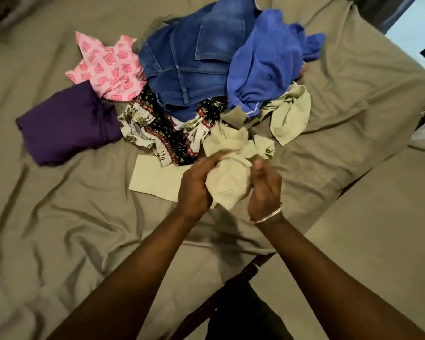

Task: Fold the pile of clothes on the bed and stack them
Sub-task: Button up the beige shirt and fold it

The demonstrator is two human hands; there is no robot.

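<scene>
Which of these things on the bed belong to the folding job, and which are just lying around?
Job:
cream cloth, held by left hand and right hand
jeans
blue top
pink print piece
purple garment
patterned garment

Lying about:
bed sheet
bracelet

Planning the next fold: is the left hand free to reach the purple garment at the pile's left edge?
Probably not yet: the left hand grips the cream cloth bundle. The purple garment itself lies uncovered.
</scene>
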